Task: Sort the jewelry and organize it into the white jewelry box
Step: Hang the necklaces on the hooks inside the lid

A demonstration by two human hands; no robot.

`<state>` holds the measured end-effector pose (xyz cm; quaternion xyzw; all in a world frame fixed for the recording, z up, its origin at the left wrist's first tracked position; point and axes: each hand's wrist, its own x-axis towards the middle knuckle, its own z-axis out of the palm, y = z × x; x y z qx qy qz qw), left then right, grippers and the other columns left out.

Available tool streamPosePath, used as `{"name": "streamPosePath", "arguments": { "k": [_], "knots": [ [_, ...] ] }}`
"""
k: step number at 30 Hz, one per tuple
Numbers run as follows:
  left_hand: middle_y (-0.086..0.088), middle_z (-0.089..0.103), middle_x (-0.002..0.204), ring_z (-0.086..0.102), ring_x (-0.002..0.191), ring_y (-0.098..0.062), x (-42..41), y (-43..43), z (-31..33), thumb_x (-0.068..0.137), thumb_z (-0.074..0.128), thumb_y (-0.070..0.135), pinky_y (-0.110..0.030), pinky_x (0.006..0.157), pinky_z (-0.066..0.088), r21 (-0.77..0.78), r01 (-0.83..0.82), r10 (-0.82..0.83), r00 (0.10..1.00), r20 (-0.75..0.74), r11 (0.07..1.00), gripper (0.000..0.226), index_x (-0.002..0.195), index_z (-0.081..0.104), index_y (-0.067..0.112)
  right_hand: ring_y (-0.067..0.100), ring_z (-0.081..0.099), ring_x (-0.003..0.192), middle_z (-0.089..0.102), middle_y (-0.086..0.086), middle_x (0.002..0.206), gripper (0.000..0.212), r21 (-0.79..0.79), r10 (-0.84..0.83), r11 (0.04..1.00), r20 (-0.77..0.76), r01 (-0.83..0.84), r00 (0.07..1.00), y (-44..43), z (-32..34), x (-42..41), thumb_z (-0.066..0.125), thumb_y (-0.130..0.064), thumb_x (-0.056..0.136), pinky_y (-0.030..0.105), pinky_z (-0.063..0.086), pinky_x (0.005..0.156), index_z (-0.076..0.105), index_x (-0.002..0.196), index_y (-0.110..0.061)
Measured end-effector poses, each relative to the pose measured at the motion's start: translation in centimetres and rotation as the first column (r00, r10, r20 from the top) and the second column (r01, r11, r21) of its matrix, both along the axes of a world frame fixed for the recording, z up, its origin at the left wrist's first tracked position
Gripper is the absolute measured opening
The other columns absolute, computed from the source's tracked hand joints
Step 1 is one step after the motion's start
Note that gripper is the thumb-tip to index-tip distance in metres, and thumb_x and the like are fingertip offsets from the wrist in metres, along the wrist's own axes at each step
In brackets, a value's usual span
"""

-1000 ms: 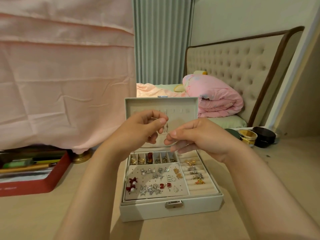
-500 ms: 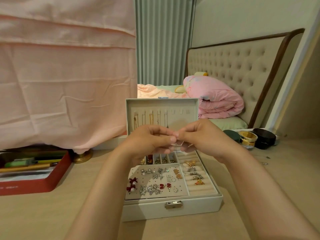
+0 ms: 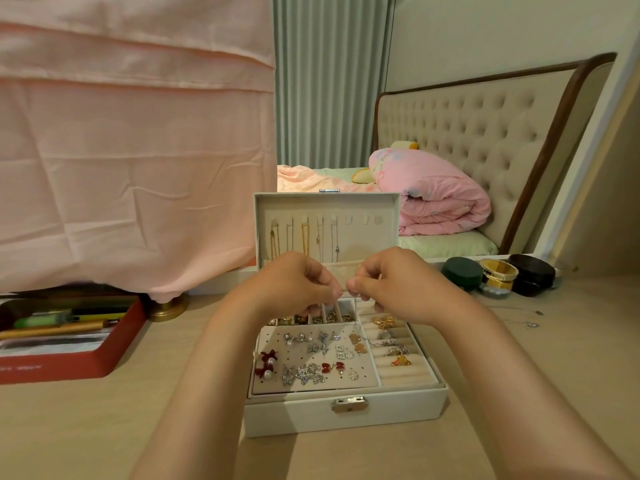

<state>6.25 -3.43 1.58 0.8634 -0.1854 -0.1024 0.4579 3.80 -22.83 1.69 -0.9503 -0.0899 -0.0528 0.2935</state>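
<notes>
Obs., left to right.

Far left: red box (image 3: 69, 362) of pens sits on the table (image 3: 519, 393), well apart from the work and not involved.

Your left hand (image 3: 294, 285) is curled, with thumb and forefinger tips pinching one end of a fine chain (image 3: 356, 317). Your right hand (image 3: 398, 285) mirrors it, fingers curled and pinching the chain just beside the left fingertips. The strand is faint. It drops from the pinch towards the earring panel (image 3: 311, 355) of the white jewelry box (image 3: 346, 417).

Judgement: the two close pinches suggest you are working the clasp or straightening the chain. You hold it above the open box so slack falls into the tray, not onto the table. Five hooks in the raised lid (image 3: 381, 209) already carry necklaces (image 3: 304, 237), and the hooks to their right look free, so that is the likely destination.

Ring rolls (image 3: 398, 372) on the box's right side hold several pieces. Further right stand three round tins (image 3: 462, 271), and another loose chain (image 3: 530, 323) lies unsorted on the table.

Change: a second ago your hands were higher, in front of the lid, with fingertips apart. Half a second ago they had closed together. Now they sit lower, over the rear compartments, so the lid's hooks show. The fingertips have parted slightly, and the chain's tail reaches the panel.
</notes>
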Motion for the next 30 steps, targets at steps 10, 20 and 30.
{"name": "streamPosePath", "arguments": {
  "k": [10, 20, 30],
  "knots": [
    [0.001, 0.069, 0.090, 0.060, 0.075, -0.011, 0.5, 0.0, -0.2, 0.099, 0.056, 0.025, -0.028, 0.074, 0.056, -0.245, -0.006, -0.021, 0.994, -0.105, 0.970, 0.021, 0.097, 0.070, 0.011, 0.017, 0.067, 0.069, 0.074, -0.002, 0.083, 0.019, 0.362, 0.196, 0.922, -0.135, -0.136, 0.971, -0.1, 0.4, -0.3, 0.059, -0.020, 0.102, 0.034, 0.058, 0.077, 0.075, 0.092, -0.017],
    [0.004, 0.077, 0.089, 0.063, 0.073, -0.008, 0.3, 0.2, 0.0, 0.092, 0.068, 0.027, -0.028, 0.075, 0.058, -0.340, -0.033, 0.028, 0.999, -0.020, 0.940, 0.013, 0.093, 0.078, 0.017, 0.011, 0.067, 0.067, 0.078, -0.002, 0.085, 0.015, 0.361, 0.112, 0.928, -0.038, -0.091, 0.993, -0.7, 0.8, -0.3, 0.068, -0.024, 0.095, 0.028, 0.055, 0.072, 0.081, 0.090, -0.016],
    [0.003, 0.072, 0.081, 0.063, 0.070, -0.012, -0.1, 0.2, 1.1, 0.099, 0.056, 0.038, -0.043, 0.079, 0.058, -0.081, -0.027, 0.042, 0.982, 0.184, 0.996, 0.030, 0.084, 0.069, 0.017, 0.023, 0.070, 0.072, 0.075, 0.000, 0.077, 0.015, 0.266, 0.058, 0.960, 0.110, -0.085, 0.992, -0.4, 1.0, -0.5, 0.072, -0.028, 0.092, 0.040, 0.058, 0.074, 0.080, 0.081, -0.021]
  ]
}}
